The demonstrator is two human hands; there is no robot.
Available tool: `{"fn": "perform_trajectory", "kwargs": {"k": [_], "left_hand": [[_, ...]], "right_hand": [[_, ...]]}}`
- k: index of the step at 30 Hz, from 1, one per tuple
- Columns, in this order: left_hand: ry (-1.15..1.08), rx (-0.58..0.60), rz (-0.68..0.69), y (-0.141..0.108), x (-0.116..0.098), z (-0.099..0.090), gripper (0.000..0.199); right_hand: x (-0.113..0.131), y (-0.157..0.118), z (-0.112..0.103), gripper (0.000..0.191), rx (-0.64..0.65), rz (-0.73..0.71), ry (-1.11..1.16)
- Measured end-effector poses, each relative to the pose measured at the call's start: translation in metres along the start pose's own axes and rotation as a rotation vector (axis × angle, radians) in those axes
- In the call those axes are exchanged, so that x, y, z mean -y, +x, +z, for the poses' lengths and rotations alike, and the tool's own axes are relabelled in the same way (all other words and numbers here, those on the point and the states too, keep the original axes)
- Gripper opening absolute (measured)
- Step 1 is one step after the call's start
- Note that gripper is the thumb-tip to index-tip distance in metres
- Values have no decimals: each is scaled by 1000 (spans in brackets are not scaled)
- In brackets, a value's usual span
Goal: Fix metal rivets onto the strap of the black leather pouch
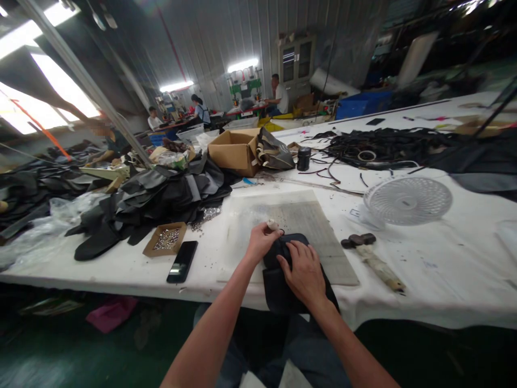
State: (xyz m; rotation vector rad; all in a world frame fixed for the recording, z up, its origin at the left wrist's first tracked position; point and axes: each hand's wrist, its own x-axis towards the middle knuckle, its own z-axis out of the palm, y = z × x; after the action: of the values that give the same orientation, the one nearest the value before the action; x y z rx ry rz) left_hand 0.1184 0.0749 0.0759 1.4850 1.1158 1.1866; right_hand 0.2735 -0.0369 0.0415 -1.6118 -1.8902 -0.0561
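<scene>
A dark folded leather piece [278, 280] lies on a translucent cutting mat [319, 226] at the near edge of the white table. My right hand [305, 272] presses flat on top of the piece with fingers spread. My left hand [260, 241] sits at the piece's far left corner, its thumb and fingers pinched on a small pale object [272, 224] that touches the leather. What that object is cannot be told.
A hammer [374, 258] lies right of the mat, a phone [182, 261] and a small box of metal studs [165, 238] to the left. Piled black leather pieces [161, 196], a cardboard box [236, 151], a fan grille [407, 200]. Other people work at the far benches.
</scene>
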Motion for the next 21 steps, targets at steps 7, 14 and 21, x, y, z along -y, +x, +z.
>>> {"fn": "perform_trajectory", "kwargs": {"k": [7,14,21], "left_hand": [[36,48,-34,0,9,6,21],[122,-6,-39,5,13,8,18],[165,0,-31,9,17,10,15]], "right_hand": [[-3,0,2,45,-4,3,31],[-5,-1,3,48,-3,-1,33],[-5,-1,3,47,-24,-11,8]]}}
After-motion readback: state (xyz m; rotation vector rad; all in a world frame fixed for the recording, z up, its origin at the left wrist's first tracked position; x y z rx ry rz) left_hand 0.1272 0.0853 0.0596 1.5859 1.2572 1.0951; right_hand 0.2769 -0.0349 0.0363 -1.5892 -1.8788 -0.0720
